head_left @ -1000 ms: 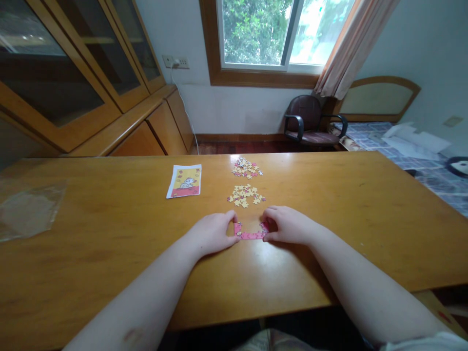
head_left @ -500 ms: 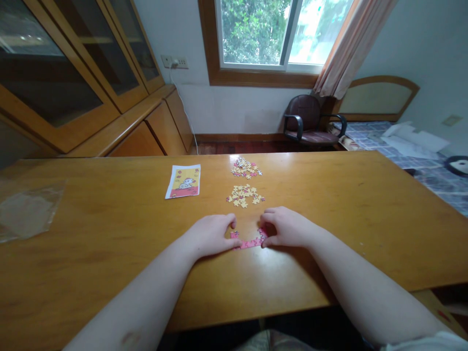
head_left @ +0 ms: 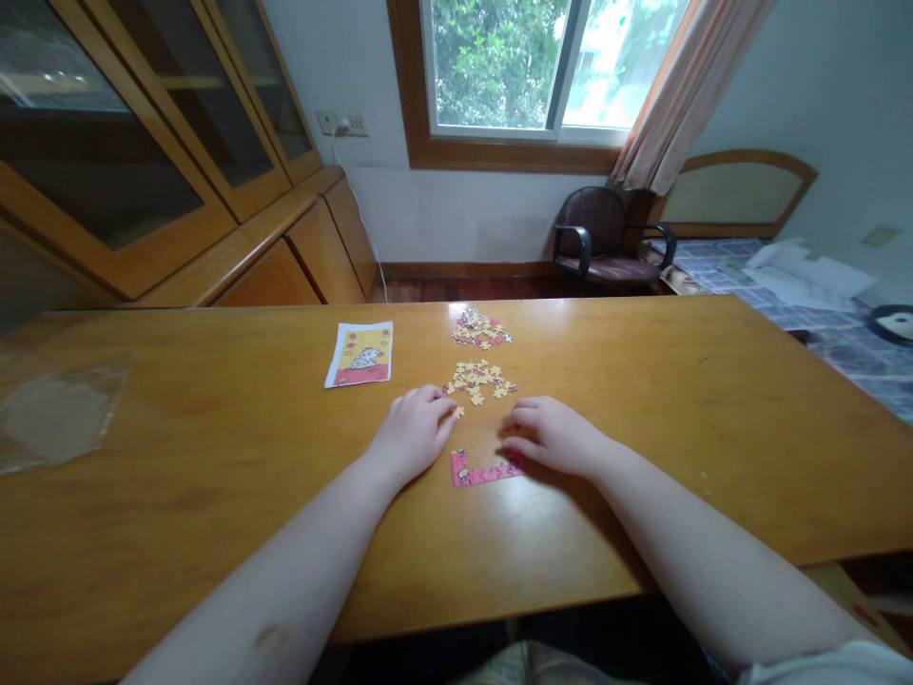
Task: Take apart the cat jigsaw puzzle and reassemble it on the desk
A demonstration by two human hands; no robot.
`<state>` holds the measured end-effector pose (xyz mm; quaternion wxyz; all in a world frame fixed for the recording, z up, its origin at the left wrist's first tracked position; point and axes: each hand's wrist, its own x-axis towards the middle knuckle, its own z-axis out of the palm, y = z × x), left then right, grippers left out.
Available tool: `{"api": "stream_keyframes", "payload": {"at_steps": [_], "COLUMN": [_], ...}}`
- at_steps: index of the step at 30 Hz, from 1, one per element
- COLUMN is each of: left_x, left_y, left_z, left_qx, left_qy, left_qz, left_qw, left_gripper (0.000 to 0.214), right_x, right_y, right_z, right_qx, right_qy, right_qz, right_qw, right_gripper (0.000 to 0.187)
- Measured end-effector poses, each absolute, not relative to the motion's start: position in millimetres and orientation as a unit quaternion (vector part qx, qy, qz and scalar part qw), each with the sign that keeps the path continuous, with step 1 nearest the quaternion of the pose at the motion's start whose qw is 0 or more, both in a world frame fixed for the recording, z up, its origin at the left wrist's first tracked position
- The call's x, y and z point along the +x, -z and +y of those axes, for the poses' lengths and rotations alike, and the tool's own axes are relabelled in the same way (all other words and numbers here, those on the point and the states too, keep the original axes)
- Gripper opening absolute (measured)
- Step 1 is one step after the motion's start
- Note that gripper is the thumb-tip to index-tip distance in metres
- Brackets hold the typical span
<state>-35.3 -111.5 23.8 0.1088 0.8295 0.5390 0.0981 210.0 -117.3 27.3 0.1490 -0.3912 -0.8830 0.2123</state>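
Note:
My left hand [head_left: 414, 433] lies on the table with its fingertips at a small yellow jigsaw piece [head_left: 458, 411], at the near edge of a loose yellow pile [head_left: 477, 381]. My right hand [head_left: 549, 436] rests next to the right end of a joined pink jigsaw section [head_left: 485, 469], which lies flat and is open on its far side. Beyond the yellow pile is a pile of mixed pink and cream pieces [head_left: 479, 328]. A printed picture card [head_left: 359, 354] lies to the left of the piles.
The wide wooden table [head_left: 642, 400] has a clear plastic bag [head_left: 61, 409] at its left end. Behind it stand a glass-fronted wooden cabinet [head_left: 143, 143] and a dark office chair [head_left: 599, 238]. A bed [head_left: 785, 323] lies at the right.
My left hand has left the pink section and moved forward to the yellow pile. My right hand has drawn back slightly, uncovering the section's right end.

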Motion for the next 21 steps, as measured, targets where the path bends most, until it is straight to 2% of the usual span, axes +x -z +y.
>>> {"api": "stream_keyframes", "payload": {"at_steps": [4, 11, 21], "left_x": [-35.8, -36.8, -37.2], "left_y": [-21.3, -21.7, -26.6], "left_z": [-111.4, -110.1, -114.1], "left_qx": [0.837, 0.833, 0.816], "left_qy": [-0.084, -0.07, -0.036], "left_qz": [0.532, 0.539, 0.564], "left_qw": [0.094, 0.102, 0.12], "left_gripper": [0.035, 0.02, 0.011], "right_x": [210.2, 208.8, 208.9], "right_y": [-26.6, -27.9, -27.0], "right_z": [-117.2, -118.2, -118.0], "right_qx": [-0.39, -0.389, -0.39], "right_qy": [-0.218, -0.222, -0.226], "right_qz": [-0.882, -0.883, -0.883], "right_qw": [0.147, 0.141, 0.132], "right_gripper": [0.015, 0.016, 0.016]}}
